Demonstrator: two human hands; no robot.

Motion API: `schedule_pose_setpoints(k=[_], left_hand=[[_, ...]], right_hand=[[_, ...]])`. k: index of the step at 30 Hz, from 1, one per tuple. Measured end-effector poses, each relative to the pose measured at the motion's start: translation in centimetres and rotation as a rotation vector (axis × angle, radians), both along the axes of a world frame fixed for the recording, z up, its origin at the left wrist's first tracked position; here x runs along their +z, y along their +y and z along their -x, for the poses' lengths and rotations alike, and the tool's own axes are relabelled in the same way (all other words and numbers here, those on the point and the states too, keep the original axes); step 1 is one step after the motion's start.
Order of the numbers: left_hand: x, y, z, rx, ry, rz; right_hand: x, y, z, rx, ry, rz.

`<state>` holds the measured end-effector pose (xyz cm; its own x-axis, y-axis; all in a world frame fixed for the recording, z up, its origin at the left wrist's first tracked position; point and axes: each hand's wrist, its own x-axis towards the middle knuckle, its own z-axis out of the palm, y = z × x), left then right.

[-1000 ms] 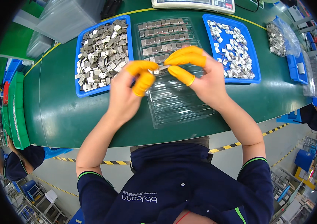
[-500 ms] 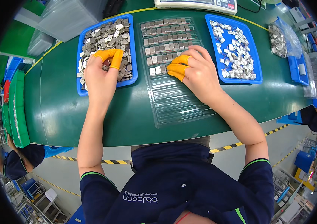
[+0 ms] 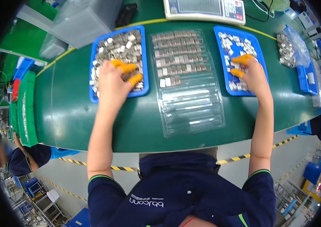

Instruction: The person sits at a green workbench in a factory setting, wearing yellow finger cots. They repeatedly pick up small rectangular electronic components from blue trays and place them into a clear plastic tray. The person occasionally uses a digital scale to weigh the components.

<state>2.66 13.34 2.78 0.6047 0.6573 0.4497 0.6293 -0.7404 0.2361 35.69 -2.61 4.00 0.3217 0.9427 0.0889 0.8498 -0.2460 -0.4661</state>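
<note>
My left hand [image 3: 112, 84], with yellow finger cots, is over the left blue tray [image 3: 145, 62]. Its thumb and fingers are apart among a heap of small rectangular metal pieces [image 3: 124, 47]. My right hand [image 3: 257, 77], also in yellow finger cots, reaches into the right blue tray [image 3: 264, 62]. Thumb and finger are spread above small white pieces with thin leads [image 3: 240, 86]; no piece shows between them. Between the trays lies a clear plastic blister tray [image 3: 190, 126]. Its far rows hold metal pieces, and a shorter row [image 3: 170, 81] has several at its left end.
A white scale [image 3: 206, 9] stands at the back. Stacked clear plastic trays [image 3: 81, 22] are at back left, with a green bin [image 3: 26, 109] at the left edge. On the right are a bag of metal parts [image 3: 286, 51] and a small blue box [image 3: 307, 79]. Other people sit at both sides.
My right hand has left the blister tray and moved right into the right blue tray. My left hand's pinched fingers have parted over the metal pieces. The whole view has shifted slightly.
</note>
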Motion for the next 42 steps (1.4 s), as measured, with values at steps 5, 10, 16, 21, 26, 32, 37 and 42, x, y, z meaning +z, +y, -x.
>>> schedule_pose_setpoints(k=[5, 10, 16, 21, 26, 32, 37, 42], left_hand=[[0.4, -0.4, 0.1, 0.026, 0.058, -0.031], [0.6, -0.9, -0.4, 0.045, 0.007, -0.01], [0.8, -0.9, -0.6, 0.084, -0.185, 0.083], [-0.2, -0.8, -0.8, 0.004, -0.704, 0.713], [0.4, -1.9, -1.5, -0.059, -0.891, 1.064], [0.7, -5.7, -3.0, -0.196, -0.748, 1.299], [0.0, -6.1, -3.2, -0.199, -0.791, 1.321], [-0.2, -5.8, -3.1, -0.204, -0.771, 1.351]], right_hand=[[0.2, 0.6, 0.9, -0.131, 0.068, -0.067], [-1.2, 0.7, 0.0, -0.248, 0.022, -0.193], [0.0, 1.2, 0.8, -0.335, 0.252, -0.529], [3.0, 1.8, 4.9, -0.145, 0.831, -0.544], [3.6, 2.7, 8.0, 0.09, 0.97, -0.349], [0.8, 3.1, 10.5, 0.127, 0.892, -0.341], [0.1, 2.6, 11.4, 0.195, 0.914, -0.287], [-0.7, 2.2, 11.9, 0.237, 0.584, -0.328]])
